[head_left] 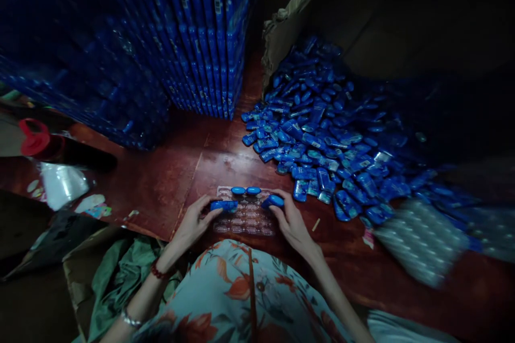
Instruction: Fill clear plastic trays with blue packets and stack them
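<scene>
Before me on the table lies a clear plastic tray (243,225) with rows of moulded cavities. Two blue items, a left blue bottle (238,191) and a right blue bottle (253,191), sit side by side in its far row. My left hand (201,218) closes fingers and thumb around a small blue bottle (223,206) above the tray's left side. At the right side, my right hand (290,220) grips another small blue bottle (273,201), tilted. Labels on the held bottles are too small to read.
A large heap of blue bottles (317,139) spills from a cardboard box (298,5) at right. Stacked filled trays (201,37) rise at the back left. Empty trays (422,241) lie right. A dark flask with a red lid (36,139) rests left, beside a clear plastic bag (62,185).
</scene>
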Action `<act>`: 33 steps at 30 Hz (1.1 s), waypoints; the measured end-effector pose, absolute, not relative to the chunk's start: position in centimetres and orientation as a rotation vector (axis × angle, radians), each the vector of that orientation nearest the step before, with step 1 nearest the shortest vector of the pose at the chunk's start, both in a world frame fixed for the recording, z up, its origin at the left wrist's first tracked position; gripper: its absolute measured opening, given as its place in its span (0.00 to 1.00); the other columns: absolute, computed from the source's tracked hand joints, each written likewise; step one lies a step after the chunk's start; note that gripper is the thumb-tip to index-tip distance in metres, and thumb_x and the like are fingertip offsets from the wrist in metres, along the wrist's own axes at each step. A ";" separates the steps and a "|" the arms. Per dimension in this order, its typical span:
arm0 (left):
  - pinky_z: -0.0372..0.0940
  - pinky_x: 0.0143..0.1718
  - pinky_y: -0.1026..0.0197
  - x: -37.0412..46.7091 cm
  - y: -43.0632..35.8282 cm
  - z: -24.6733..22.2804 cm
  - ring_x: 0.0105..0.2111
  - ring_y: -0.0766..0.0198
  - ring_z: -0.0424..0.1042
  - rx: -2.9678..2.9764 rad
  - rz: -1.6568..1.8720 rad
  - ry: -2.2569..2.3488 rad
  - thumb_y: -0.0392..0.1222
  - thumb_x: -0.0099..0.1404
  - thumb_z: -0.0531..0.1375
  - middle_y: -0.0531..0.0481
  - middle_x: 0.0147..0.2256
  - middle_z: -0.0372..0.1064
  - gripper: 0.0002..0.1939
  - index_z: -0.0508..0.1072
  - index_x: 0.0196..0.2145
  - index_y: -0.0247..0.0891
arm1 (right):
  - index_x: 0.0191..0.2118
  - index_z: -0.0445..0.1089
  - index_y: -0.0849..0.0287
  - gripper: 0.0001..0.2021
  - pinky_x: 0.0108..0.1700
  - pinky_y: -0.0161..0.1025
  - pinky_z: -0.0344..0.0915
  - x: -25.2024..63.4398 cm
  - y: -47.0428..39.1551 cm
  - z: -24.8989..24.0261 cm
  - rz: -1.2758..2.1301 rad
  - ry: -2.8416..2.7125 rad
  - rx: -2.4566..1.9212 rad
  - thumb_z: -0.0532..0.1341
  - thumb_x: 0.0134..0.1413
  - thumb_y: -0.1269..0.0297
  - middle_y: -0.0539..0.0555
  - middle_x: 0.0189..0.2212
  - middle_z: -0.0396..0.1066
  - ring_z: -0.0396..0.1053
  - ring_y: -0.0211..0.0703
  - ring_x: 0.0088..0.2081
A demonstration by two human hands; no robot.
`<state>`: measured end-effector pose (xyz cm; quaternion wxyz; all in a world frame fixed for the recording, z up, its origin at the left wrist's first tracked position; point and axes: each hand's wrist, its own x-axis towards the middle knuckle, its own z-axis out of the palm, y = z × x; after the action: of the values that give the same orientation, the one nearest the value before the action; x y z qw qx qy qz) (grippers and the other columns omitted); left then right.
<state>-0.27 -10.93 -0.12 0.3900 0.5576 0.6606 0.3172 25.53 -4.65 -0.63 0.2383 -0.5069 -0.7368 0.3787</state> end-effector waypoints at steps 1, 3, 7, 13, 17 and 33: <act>0.64 0.37 0.61 0.3 -10.8 -0.2 0.35 0.61 0.69 1.429 0.823 1.692 0.48 0.62 0.57 0.48 0.36 0.71 0.12 0.71 0.40 0.39 | 0.50 0.60 0.55 0.13 0.47 0.39 0.63 24.7 -4.8 -1.0 1.019 -2.008 -1.350 0.50 0.60 0.61 0.55 0.43 0.69 0.67 0.41 0.45; 0.64 0.39 0.60 1.3 -10.4 -0.4 0.36 0.60 0.69 1.468 0.870 1.744 0.47 0.63 0.56 0.48 0.37 0.71 0.12 0.71 0.40 0.39 | 0.45 0.63 0.56 0.11 0.48 0.40 0.63 23.4 -4.8 -1.8 0.955 -1.971 -1.300 0.52 0.59 0.62 0.55 0.42 0.69 0.67 0.42 0.45; 0.65 0.40 0.60 2.2 -10.0 -0.3 0.38 0.61 0.70 1.482 0.952 1.817 0.46 0.63 0.56 0.47 0.40 0.71 0.13 0.69 0.44 0.40 | 0.44 0.65 0.56 0.10 0.49 0.44 0.64 23.0 -4.6 -3.2 0.876 -1.979 -1.259 0.52 0.58 0.65 0.57 0.41 0.70 0.67 0.44 0.46; 0.64 0.45 0.59 1.8 -10.2 -1.1 0.41 0.61 0.69 1.410 0.968 1.759 0.42 0.64 0.54 0.47 0.40 0.67 0.12 0.73 0.43 0.41 | 0.52 0.64 0.58 0.18 0.50 0.40 0.65 23.9 -5.5 -3.2 0.681 -2.382 -1.194 0.47 0.58 0.74 0.58 0.45 0.68 0.66 0.42 0.48; 0.63 0.50 0.57 1.7 -10.6 -2.0 0.48 0.60 0.66 1.493 0.975 1.708 0.39 0.62 0.58 0.46 0.46 0.63 0.17 0.70 0.49 0.43 | 0.53 0.63 0.59 0.20 0.48 0.40 0.65 23.0 -5.8 -1.5 0.567 -2.567 -1.320 0.48 0.57 0.77 0.58 0.45 0.68 0.66 0.44 0.47; 0.69 0.38 0.57 3.1 -9.3 -0.5 0.39 0.59 0.71 2.226 0.177 1.741 0.26 0.64 0.46 0.40 0.45 0.63 0.21 0.59 0.53 0.35 | 0.45 0.64 0.63 0.14 0.37 0.40 0.66 18.5 -4.0 3.7 0.385 -3.064 -1.454 0.47 0.58 0.77 0.60 0.40 0.67 0.68 0.47 0.39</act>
<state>3.08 -9.26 -0.54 0.1544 0.7768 0.6073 0.0617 18.48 -3.99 3.73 -0.1353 -0.4220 -0.8894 0.1118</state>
